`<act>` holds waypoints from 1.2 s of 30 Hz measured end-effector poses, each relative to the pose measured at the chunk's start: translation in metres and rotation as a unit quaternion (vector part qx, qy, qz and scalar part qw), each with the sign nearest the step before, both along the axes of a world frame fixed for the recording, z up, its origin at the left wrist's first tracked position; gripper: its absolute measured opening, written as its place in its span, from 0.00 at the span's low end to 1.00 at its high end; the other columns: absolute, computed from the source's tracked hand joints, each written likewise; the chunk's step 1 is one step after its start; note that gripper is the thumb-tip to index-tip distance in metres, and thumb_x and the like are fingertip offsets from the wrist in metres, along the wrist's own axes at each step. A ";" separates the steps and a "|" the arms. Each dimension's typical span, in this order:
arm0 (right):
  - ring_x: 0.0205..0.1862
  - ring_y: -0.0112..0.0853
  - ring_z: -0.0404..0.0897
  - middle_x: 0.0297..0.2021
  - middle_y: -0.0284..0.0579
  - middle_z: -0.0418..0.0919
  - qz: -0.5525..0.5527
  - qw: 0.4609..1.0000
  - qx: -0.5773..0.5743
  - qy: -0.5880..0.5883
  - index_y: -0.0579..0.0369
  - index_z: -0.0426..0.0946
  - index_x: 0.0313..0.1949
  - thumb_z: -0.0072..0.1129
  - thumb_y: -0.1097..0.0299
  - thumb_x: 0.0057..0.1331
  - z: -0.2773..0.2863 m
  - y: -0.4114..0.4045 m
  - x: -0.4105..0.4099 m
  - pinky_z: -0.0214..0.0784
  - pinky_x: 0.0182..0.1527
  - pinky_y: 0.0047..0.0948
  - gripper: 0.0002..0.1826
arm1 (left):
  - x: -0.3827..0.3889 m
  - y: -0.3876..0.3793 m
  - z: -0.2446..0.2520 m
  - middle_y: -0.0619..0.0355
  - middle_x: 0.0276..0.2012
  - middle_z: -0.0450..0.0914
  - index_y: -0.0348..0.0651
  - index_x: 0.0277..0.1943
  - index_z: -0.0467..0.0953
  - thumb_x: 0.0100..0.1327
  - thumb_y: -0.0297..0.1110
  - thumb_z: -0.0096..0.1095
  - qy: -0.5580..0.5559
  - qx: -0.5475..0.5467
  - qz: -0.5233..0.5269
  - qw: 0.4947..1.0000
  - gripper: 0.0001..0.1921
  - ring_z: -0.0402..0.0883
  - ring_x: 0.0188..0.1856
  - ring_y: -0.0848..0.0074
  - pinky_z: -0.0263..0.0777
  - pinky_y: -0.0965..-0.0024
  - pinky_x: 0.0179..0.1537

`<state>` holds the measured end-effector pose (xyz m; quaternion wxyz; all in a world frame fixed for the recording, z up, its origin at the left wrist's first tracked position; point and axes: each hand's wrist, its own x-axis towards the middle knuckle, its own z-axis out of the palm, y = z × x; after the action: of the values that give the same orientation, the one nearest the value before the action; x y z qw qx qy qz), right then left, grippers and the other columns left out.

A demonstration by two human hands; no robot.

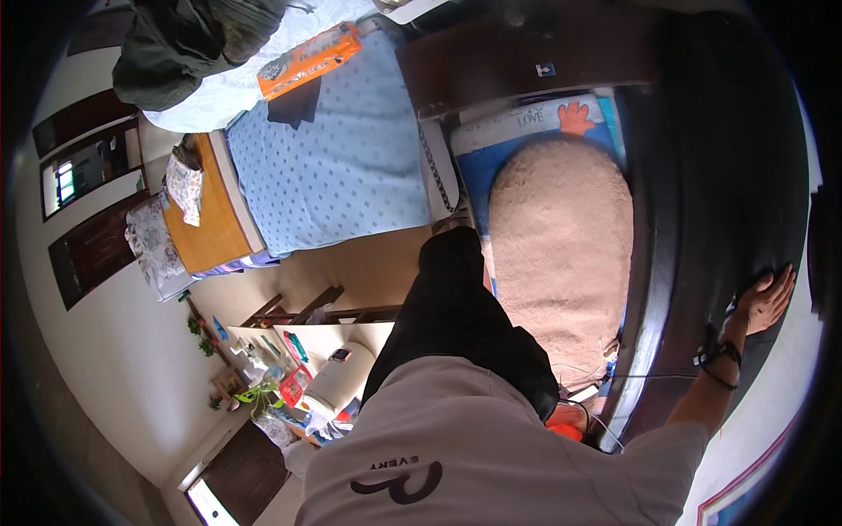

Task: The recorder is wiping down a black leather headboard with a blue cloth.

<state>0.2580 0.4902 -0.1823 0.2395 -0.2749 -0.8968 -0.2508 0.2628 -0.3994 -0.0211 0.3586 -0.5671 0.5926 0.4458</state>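
Note:
My right hand (771, 301) is stretched out at the far right. Its fingers are extended against the outer edge of a large dark panel (730, 164), with nothing visible in the grasp. A dark band (720, 358) circles that wrist. My left hand is out of view. Along the near side of the panel runs the shiny edge of a dark wooden piece of furniture (648, 342). To its left lies a beige fleece pad (559, 243) with a rounded end, on a blue printed mat (473, 171) that bears writing and a red hand shape.
A blue patterned cover (335, 164) lies at upper left, with an orange package (309, 62) and dark clothing (197, 52) near it. Thin cables (602, 375) run beside the pad. A cream rounded object (339, 384) and a red basket (296, 386) stand on a lower-left table.

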 end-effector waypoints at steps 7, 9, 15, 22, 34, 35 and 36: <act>0.68 0.37 0.69 0.67 0.37 0.69 -0.013 1.000 -0.002 -0.005 0.39 0.67 0.69 0.30 0.44 0.78 0.005 -0.008 -0.004 0.57 0.71 0.38 0.28 | -0.008 -0.025 0.014 0.54 0.50 0.83 0.41 0.55 0.79 0.60 0.38 0.52 -0.101 -0.043 -0.137 0.984 0.22 0.82 0.49 0.68 0.74 0.64 0.55; 0.66 0.37 0.71 0.66 0.38 0.71 -0.008 1.000 0.020 -0.001 0.41 0.69 0.67 0.28 0.44 0.78 0.009 -0.010 -0.017 0.59 0.70 0.38 0.29 | -0.012 -0.033 0.015 0.55 0.50 0.83 0.41 0.55 0.79 0.59 0.38 0.52 -0.126 -0.053 -0.183 0.974 0.22 0.82 0.49 0.68 0.74 0.64 0.54; 0.67 0.42 0.69 0.66 0.45 0.70 0.019 1.000 -0.001 -0.004 0.47 0.68 0.68 0.31 0.49 0.79 0.008 -0.017 -0.013 0.59 0.69 0.40 0.27 | -0.050 -0.075 0.004 0.55 0.49 0.83 0.41 0.55 0.79 0.59 0.37 0.53 -0.154 -0.083 -0.373 0.911 0.22 0.83 0.48 0.69 0.74 0.65 0.53; 0.69 0.43 0.66 0.68 0.45 0.68 0.008 1.000 -0.005 0.010 0.49 0.65 0.69 0.27 0.46 0.78 0.007 -0.013 -0.007 0.56 0.71 0.41 0.31 | -0.141 0.026 -0.071 0.58 0.41 0.80 0.37 0.52 0.77 0.55 0.37 0.61 0.257 0.000 -0.068 0.964 0.22 0.79 0.42 0.76 0.72 0.74 0.48; 0.70 0.43 0.64 0.68 0.49 0.67 0.029 0.998 -0.044 0.021 0.54 0.64 0.69 0.35 0.58 0.79 -0.008 0.012 0.029 0.54 0.72 0.38 0.25 | -0.154 0.166 -0.265 0.49 0.54 0.78 0.34 0.61 0.70 0.60 0.47 0.63 0.517 0.234 0.080 0.819 0.32 0.79 0.55 0.66 0.71 0.63 0.60; 0.70 0.43 0.65 0.67 0.50 0.68 0.033 0.997 -0.059 0.030 0.55 0.64 0.69 0.36 0.59 0.79 -0.007 0.012 0.020 0.55 0.71 0.38 0.25 | -0.151 0.173 -0.277 0.50 0.55 0.78 0.35 0.63 0.68 0.62 0.46 0.62 0.520 0.269 0.113 0.803 0.31 0.79 0.56 0.66 0.70 0.62 0.61; 0.70 0.42 0.65 0.67 0.50 0.68 0.036 0.996 -0.075 0.039 0.55 0.65 0.69 0.36 0.60 0.79 -0.007 0.010 0.012 0.55 0.71 0.37 0.24 | -0.146 0.180 -0.290 0.50 0.56 0.78 0.36 0.65 0.67 0.63 0.44 0.60 0.522 0.304 0.144 0.784 0.31 0.78 0.57 0.66 0.69 0.61 0.62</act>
<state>0.2698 0.4997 -0.1894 0.2618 -0.2690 -0.9124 -0.1632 0.1164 -0.2191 -0.3106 0.0802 -0.1883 0.4344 0.8772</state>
